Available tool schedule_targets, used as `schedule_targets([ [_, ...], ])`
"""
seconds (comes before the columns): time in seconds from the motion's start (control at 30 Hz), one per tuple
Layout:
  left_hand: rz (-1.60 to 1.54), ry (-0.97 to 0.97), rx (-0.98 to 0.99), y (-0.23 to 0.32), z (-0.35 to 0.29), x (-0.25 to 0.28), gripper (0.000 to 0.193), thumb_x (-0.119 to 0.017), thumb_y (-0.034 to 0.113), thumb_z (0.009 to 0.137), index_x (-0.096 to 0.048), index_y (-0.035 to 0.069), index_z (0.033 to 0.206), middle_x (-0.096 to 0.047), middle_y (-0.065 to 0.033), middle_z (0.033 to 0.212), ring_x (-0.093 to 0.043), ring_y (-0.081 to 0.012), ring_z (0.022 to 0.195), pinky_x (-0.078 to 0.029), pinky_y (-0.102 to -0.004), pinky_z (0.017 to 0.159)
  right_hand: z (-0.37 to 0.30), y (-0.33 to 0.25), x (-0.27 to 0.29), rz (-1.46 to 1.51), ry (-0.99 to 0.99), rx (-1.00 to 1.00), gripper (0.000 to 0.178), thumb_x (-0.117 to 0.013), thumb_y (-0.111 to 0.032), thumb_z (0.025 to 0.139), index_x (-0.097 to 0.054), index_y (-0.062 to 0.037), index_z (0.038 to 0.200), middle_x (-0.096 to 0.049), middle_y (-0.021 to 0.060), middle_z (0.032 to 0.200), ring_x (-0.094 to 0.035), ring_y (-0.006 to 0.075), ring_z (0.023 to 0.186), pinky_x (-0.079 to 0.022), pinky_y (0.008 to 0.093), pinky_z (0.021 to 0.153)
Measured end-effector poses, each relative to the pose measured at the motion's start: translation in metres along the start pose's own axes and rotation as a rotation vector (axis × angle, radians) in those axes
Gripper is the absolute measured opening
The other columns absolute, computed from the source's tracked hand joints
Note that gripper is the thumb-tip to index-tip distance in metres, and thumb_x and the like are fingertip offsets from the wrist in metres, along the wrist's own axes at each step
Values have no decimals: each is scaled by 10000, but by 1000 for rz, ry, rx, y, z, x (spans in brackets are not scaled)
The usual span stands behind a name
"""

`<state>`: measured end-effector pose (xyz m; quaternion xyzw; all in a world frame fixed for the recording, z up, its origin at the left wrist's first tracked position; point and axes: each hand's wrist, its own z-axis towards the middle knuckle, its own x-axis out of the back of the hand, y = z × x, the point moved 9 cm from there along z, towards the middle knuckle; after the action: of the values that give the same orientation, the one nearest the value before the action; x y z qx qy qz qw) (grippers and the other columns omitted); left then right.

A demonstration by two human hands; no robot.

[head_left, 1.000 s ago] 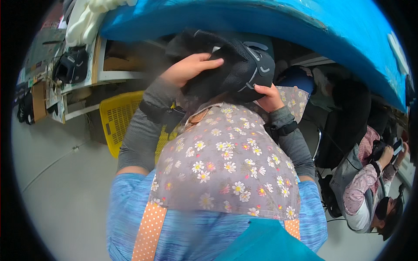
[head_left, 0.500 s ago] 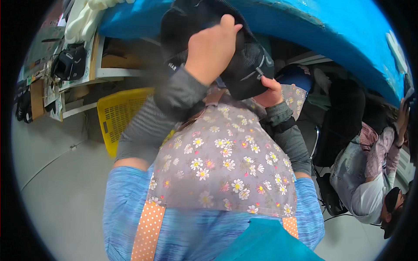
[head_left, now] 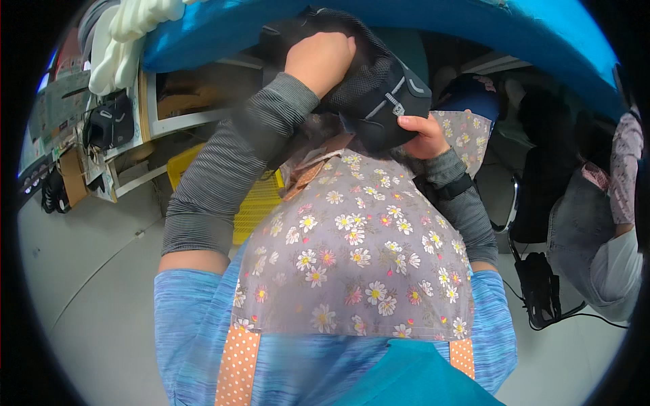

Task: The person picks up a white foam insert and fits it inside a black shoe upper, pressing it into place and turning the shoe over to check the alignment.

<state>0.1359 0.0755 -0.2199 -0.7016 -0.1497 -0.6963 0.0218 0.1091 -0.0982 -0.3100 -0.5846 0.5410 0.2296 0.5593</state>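
Observation:
A black fabric piece (head_left: 369,84) with a mesh panel, grey trim lines and a small pale tab is held up in front of my apron, below the blue table edge. My left hand (head_left: 319,62) is closed in a fist at its upper part, with the fingertips hidden in the dark fabric. My right hand (head_left: 425,135) pinches the piece's lower right edge, thumb on top, close to the pale tab. The fingers of that hand behind the fabric are out of sight. Both forearms wear grey striped sleeves over a blue top.
A blue table (head_left: 467,24) curves across the top. White moulded forms (head_left: 125,51) stand at the upper left, above a shelf with another black piece (head_left: 110,122). Beneath my left arm is a yellow crate (head_left: 257,210). A seated person (head_left: 592,230) is at the right.
My left hand has moved a little down and left, still at the fabric. The piece has turned, showing more of its mesh, while my right hand keeps its edge.

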Motion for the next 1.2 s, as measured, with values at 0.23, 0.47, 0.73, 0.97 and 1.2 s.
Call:
schedule_targets([
  [0.23, 23, -280, -191, 17, 6, -45, 198, -562, 143, 846, -672, -21, 840, -666, -245, 853, -654, -400, 838, -535, -453, 756, 8, 3, 7, 15, 5, -41, 424, -620, -43, 833, -562, -5, 1252, -646, 97, 1173, -624, 246, 1084, -510, 400, 944],
  [0.47, -116, -312, -108, 20, 15, -63, 202, -556, 113, 846, -717, 32, 936, -696, -200, 947, -678, -368, 895, -552, -432, 779, 7, 0, 3, -29, 10, -10, 431, -635, -54, 825, -563, -8, 1247, -636, 102, 1187, -618, 237, 1083, -493, 381, 959],
  [0.73, 74, 19, -190, 31, -7, -12, 151, -581, 127, 782, -710, 50, 764, -692, -157, 789, -681, -345, 738, -552, -437, 660, -3, 0, 9, -91, 30, -58, 439, -630, -106, 826, -569, -14, 1252, -630, 80, 1201, -585, 228, 1117, -452, 364, 980],
  [0.97, 20, -182, -125, 20, 0, -45, 165, -574, 121, 811, -711, 30, 814, -697, -178, 865, -685, -341, 810, -557, -427, 716, 2, 2, 19, -42, 89, -103, 461, -660, -86, 804, -572, -20, 1252, -629, 77, 1201, -582, 218, 1115, -446, 359, 990],
  [1.2, -296, -244, -249, 13, 8, -84, 205, -559, 83, 825, -682, 53, 987, -688, -187, 934, -671, -358, 853, -547, -428, 754, 2, -7, 13, -170, 70, -79, 443, -688, -111, 803, -591, 0, 1220, -648, 58, 1155, -598, 184, 1074, -451, 313, 959],
])
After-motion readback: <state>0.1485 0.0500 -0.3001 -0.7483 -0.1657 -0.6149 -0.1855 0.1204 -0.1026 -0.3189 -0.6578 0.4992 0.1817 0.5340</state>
